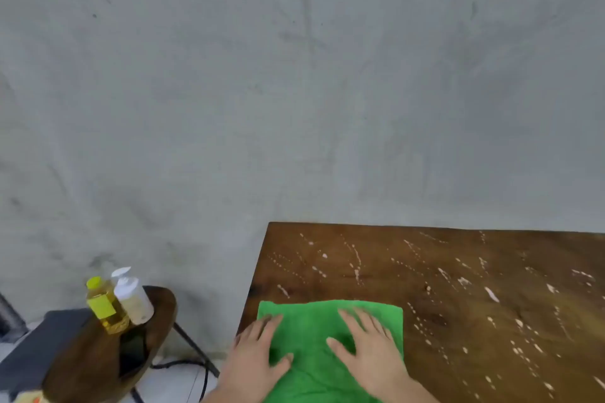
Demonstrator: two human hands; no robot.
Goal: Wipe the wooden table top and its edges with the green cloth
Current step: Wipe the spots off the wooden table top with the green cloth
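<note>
Both hands lie flat on the green cloth [311, 327], which I see spread over the near left corner of the wooden table [458, 275]. My left hand [258, 353] covers the cloth's left border right at the table's left edge, fingers straight and slightly apart, thumb pointing inward across the fabric. My right hand [366, 347] presses the cloth's middle, fingers fanned and straight, thumb stretched toward the left hand. Neither hand pinches or bunches the fabric; a strip of green shows between them.

Ahead of the fingertips and out to the right of the right hand, the brown top is speckled with pale droplets [491, 294] in streaked lines, reaching the far edge where the table meets a grey wall [294, 75].

Well to the left of the left hand, lower than the table top, stands a small dark wooden stool [98, 356] on thin black legs. On it are a yellow bottle [104, 304] with a yellow cap and a white bottle [132, 299] with its flip cap open, the two touching. A black cable [183, 365] runs along the floor between the stool and the left hand.
</note>
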